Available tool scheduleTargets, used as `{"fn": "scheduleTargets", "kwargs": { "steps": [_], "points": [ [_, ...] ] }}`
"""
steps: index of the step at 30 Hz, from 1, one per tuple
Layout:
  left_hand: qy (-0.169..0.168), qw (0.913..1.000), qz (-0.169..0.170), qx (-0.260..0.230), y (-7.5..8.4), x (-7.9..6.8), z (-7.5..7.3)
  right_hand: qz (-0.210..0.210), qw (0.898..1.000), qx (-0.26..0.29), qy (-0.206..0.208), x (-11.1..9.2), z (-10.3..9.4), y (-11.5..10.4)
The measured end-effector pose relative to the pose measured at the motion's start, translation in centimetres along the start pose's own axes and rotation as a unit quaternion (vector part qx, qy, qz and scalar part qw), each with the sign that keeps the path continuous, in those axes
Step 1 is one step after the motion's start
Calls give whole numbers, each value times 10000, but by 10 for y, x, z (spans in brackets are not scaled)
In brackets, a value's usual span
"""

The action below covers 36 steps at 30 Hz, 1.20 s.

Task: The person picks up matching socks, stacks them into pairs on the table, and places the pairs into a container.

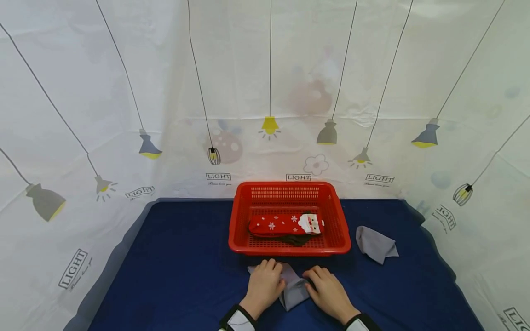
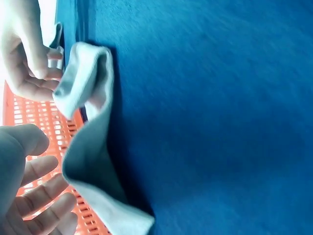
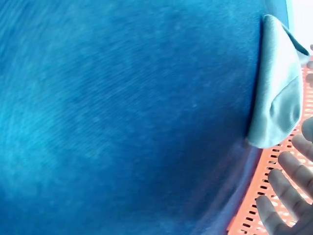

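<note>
A crumpled grey cloth (image 1: 295,293) lies on the dark blue table cover just in front of a red basket (image 1: 290,251). Over its left part is my left hand (image 1: 264,286), whose loosely spread fingers show beside a fold in the left wrist view. At the right edge of the cloth, my right hand (image 1: 330,295) has its fingertips close to the fabric. Its fingers (image 3: 288,193) look spread and relaxed in the right wrist view, with the cloth (image 3: 279,93) just beyond them. The left hand hides part of the cloth in the head view.
Inside the basket lies a red sock (image 1: 283,225) with snowflakes and a Santa face, over dark green fabric (image 1: 296,239). Another grey cloth (image 1: 376,243) lies right of the basket. A white lamp-printed sheet (image 1: 178,138) hangs behind and along both sides.
</note>
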<state>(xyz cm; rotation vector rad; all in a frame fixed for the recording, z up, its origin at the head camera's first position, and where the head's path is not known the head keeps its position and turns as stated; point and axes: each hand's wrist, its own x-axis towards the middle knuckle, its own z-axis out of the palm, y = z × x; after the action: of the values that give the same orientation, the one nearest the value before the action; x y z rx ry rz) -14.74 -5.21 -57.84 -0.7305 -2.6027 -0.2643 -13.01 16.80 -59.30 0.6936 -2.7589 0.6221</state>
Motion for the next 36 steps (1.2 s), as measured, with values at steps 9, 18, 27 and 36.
{"fn": "scheduleTargets", "kwargs": {
  "steps": [9,18,27,36],
  "points": [
    [116,9998,-171,-55,-20,-10,0,-249,9994,214,131,0,-2,-8],
    [-290,9987,-409,4,-33,-21,1,-387,9969,551,-400,-5,4,-11],
    [-610,9968,-503,-82,-41,-28,5,-451,9965,391,-578,-6,15,-13],
    [-567,9973,-467,-91,-43,-30,12,-455,9952,295,-814,-1,20,-13]
  ]
}}
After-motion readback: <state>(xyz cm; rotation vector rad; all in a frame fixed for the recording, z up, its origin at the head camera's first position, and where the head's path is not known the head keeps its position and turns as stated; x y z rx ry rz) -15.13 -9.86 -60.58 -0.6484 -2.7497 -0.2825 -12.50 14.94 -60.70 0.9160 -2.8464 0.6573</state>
